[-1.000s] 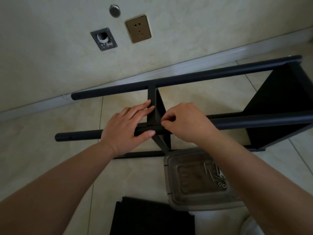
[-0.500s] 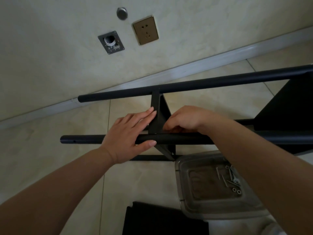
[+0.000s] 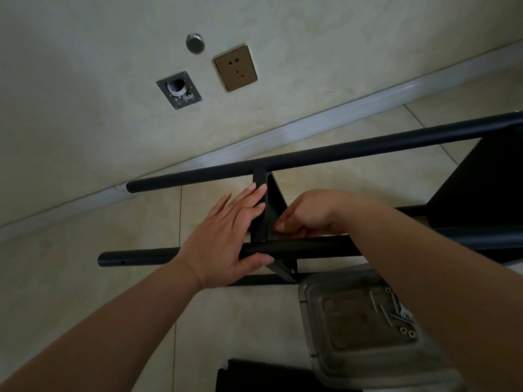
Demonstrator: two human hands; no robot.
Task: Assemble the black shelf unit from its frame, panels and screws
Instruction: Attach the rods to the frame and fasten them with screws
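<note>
Lying on its side on the tiled floor [image 3: 85,278], long axis running left to right, tube ends pointing left toward the skirting: the black shelf frame [image 3: 339,154]. Bracing the near tube with thumb beneath, flat fingers pressing on the upright panel [image 3: 273,210]: left hand [image 3: 226,239]. Curling fingers at the panel's near corner, seemingly pinching a screw, though hidden: right hand [image 3: 308,215]. Judging progress: roughly midway, with one panel already seated at right and this one being fastened. Waiting in the clear tray [image 3: 311,329]: loose screws [image 3: 396,312]. Lying below: another black panel [image 3: 268,377].
</note>
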